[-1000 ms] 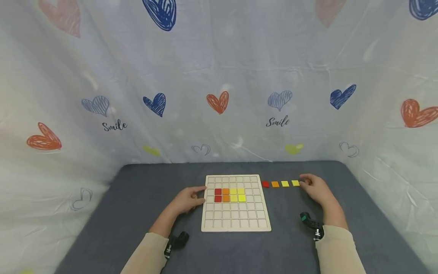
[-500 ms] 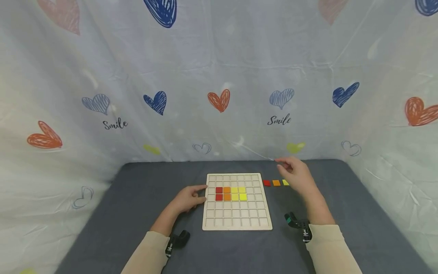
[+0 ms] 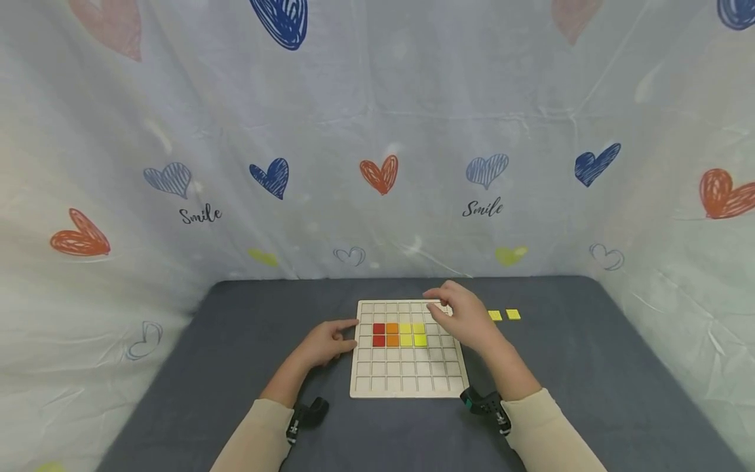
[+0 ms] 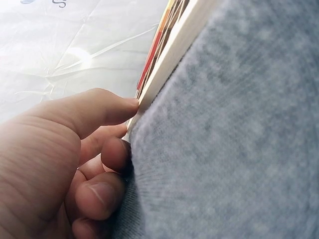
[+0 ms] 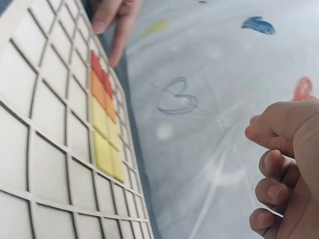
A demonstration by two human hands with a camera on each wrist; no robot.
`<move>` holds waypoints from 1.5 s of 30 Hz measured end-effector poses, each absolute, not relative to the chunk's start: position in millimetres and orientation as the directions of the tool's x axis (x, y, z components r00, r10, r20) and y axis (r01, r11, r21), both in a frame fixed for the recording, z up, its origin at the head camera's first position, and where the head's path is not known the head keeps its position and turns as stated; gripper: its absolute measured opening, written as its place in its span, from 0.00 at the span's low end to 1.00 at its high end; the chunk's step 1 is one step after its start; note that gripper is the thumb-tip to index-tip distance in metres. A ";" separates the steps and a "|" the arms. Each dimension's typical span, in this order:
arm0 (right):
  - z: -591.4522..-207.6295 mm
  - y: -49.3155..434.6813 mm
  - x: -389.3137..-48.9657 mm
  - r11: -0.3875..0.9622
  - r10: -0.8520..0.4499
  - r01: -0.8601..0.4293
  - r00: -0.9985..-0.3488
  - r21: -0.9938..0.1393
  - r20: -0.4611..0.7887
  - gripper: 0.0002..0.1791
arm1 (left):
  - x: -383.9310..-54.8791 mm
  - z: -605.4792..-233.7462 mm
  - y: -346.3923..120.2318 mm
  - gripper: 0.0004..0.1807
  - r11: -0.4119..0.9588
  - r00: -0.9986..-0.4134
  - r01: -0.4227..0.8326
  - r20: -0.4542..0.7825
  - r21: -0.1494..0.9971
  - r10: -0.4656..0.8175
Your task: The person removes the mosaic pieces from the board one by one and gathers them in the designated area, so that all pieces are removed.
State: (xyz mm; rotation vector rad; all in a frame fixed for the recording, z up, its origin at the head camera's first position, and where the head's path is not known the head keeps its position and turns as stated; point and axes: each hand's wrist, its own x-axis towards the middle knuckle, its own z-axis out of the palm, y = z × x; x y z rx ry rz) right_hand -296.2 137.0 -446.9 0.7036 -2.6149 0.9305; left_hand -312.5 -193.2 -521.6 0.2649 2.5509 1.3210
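A square wooden grid board [image 3: 407, 387] lies on the grey table. Two rows of coloured tiles sit in its grid: red [image 3: 379, 335], orange [image 3: 392, 335], then yellow [image 3: 413, 335]. My left hand [image 3: 321, 343] touches the board's left edge with the index finger and thumb spread apart; in the left wrist view the thumb tip presses that edge. Above the board's upper right corner hovers my right hand [image 3: 466, 318], fingers loosely bent, no tile visible between them. The right wrist view shows the right fingers [image 5: 274, 191] bent, apart from the board.
Two loose yellow tiles [image 3: 504, 314] lie on the table right of the board, beyond my right hand. Any tiles beside the board's upper right edge are hidden by that hand. A white curtain [image 3: 377, 223] printed with hearts encloses the table.
My right hand has moved left from beside the rightmost loose yellow tile to above the board, now covering where the loose red and orange tiles lay. My left hand stays at the edge.
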 end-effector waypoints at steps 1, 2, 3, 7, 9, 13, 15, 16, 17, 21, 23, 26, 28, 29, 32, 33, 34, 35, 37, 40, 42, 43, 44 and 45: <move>-449.8 133.6 -296.7 0.675 -0.359 -0.530 -0.844 -0.513 0.400 0.13 | -312.2 -522.2 -193.2 0.31 0.572 -0.951 0.044 -0.142 0.819 0.276; -452.3 130.0 -297.0 0.677 -0.367 -0.530 -0.845 -0.512 0.390 0.13 | -312.0 -523.0 -193.1 0.31 0.572 -0.950 0.046 -0.141 0.819 0.277; -454.5 126.5 -297.3 0.680 -0.374 -0.527 -0.847 -0.510 0.378 0.13 | -311.7 -523.7 -192.9 0.31 0.573 -0.950 0.047 -0.140 0.819 0.278; -460.9 112.4 -298.3 0.692 -0.395 -0.514 -0.858 -0.507 0.329 0.15 | -310.8 -525.1 -192.0 0.31 0.574 -0.950 0.050 -0.138 0.817 0.279; -462.3 104.9 -299.5 0.702 -0.402 -0.508 -0.861 -0.500 0.310 0.16 | -310.5 -524.9 -191.6 0.30 0.573 -0.951 0.050 -0.136 0.818 0.278; -462.3 90.6 -303.3 0.724 -0.415 -0.498 -0.867 -0.478 0.275 0.16 | -310.7 -523.9 -191.1 0.30 0.574 -0.952 0.054 -0.131 0.817 0.277; -462.0 84.2 -305.4 0.742 -0.426 -0.489 -0.872 -0.458 0.242 0.16 | -311.2 -523.4 -191.2 0.30 0.577 -0.952 0.055 -0.131 0.815 0.276; -462.2 81.2 -306.5 0.753 -0.434 -0.485 -0.874 -0.444 0.220 0.17 | -311.5 -523.3 -191.3 0.30 0.579 -0.953 0.056 -0.130 0.813 0.275; -462.5 78.4 -307.6 0.766 -0.442 -0.482 -0.875 -0.426 0.195 0.17 | -311.7 -523.0 -191.2 0.29 0.580 -0.953 0.058 -0.128 0.812 0.275; -464.5 67.8 -311.4 0.796 -0.482 -0.484 -0.870 -0.364 0.103 0.16 | -312.3 -520.4 -191.2 0.29 0.574 -0.952 0.048 -0.137 0.817 0.275; -466.2 63.0 -313.7 0.794 -0.502 -0.493 -0.862 -0.356 0.073 0.16 | -312.3 -519.2 -191.1 0.30 0.573 -0.950 0.044 -0.143 0.819 0.277; -472.0 57.2 -317.9 0.792 -0.519 -0.500 -0.854 -0.350 0.044 0.15 | -312.3 -518.8 -191.3 0.30 0.571 -0.948 0.049 -0.142 0.819 0.284; -476.1 54.5 -320.5 0.792 -0.525 -0.505 -0.850 -0.342 0.041 0.14 | -312.3 -519.0 -191.5 0.30 0.571 -0.947 0.052 -0.140 0.819 0.288; -478.0 53.4 -321.7 0.792 -0.527 -0.509 -0.849 -0.337 0.041 0.13 | -312.5 -519.5 -191.6 0.30 0.571 -0.947 0.053 -0.139 0.819 0.288; -481.6 51.5 -324.2 0.791 -0.544 -0.530 -0.838 -0.308 0.043 0.10 | -312.9 -520.8 -192.0 0.30 0.571 -0.949 0.052 -0.138 0.819 0.285; -481.8 51.1 -324.6 0.787 -0.550 -0.536 -0.834 -0.305 0.044 0.10 | -313.0 -521.2 -192.1 0.29 0.572 -0.949 0.054 -0.136 0.818 0.285; -482.2 50.7 -325.2 0.784 -0.556 -0.541 -0.830 -0.303 0.043 0.09 | -312.9 -521.4 -192.2 0.29 0.573 -0.949 0.057 -0.133 0.818 0.285; -482.1 50.4 -325.6 0.782 -0.561 -0.546 -0.827 -0.301 0.041 0.09 | -313.0 -521.8 -192.4 0.29 0.573 -0.950 0.059 -0.131 0.817 0.284; -482.0 49.8 -326.0 0.780 -0.561 -0.543 -0.827 -0.311 0.039 0.09 | -313.0 -522.2 -192.9 0.29 0.575 -0.950 0.062 -0.128 0.816 0.284; -482.6 48.0 -326.5 0.774 -0.552 -0.530 -0.833 -0.347 0.042 0.09 | -312.9 -522.2 -193.7 0.29 0.574 -0.950 0.067 -0.125 0.816 0.288; -484.3 46.6 -326.8 0.772 -0.536 -0.512 -0.843 -0.376 0.047 0.09 | -312.9 -522.2 -194.1 0.29 0.573 -0.949 0.067 -0.125 0.817 0.289; -485.1 45.9 -326.8 0.773 -0.526 -0.503 -0.849 -0.386 0.053 0.10 | -312.9 -521.9 -194.2 0.29 0.573 -0.949 0.066 -0.126 0.817 0.289; -486.1 45.3 -327.1 0.776 -0.517 -0.497 -0.854 -0.389 0.060 0.10 | -312.9 -521.8 -194.3 0.29 0.573 -0.949 0.067 -0.125 0.817 0.289; -487.0 44.9 -327.1 0.780 -0.506 -0.488 -0.860 -0.391 0.064 0.10 | -312.8 -521.6 -194.3 0.29 0.573 -0.949 0.068 -0.124 0.817 0.290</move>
